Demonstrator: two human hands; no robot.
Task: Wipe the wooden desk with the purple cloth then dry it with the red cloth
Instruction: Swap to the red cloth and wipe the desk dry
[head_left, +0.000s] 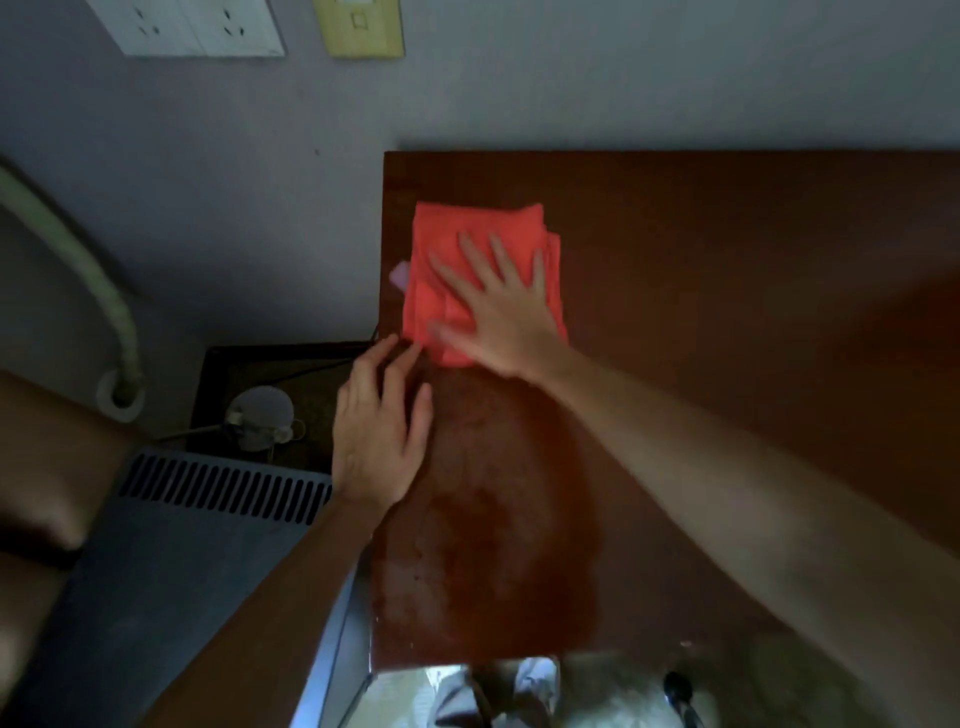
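Note:
The folded red cloth (447, 249) lies near the far left corner of the wooden desk (727, 291). My right hand (498, 306) presses flat on it, fingers spread. A small bit of purple cloth (400, 274) peeks out from under the red cloth's left side. My left hand (382, 426) rests flat at the desk's left edge, fingertips touching the red cloth's near corner. A darker damp patch (498, 519) covers the desk surface nearer to me.
A grey wall with sockets (187, 26) rises behind the desk. Left of the desk stand a low dark stand with a round object (260, 415), a grey vented unit (218, 488) and a pale pipe (104, 291). My legs show below the front edge.

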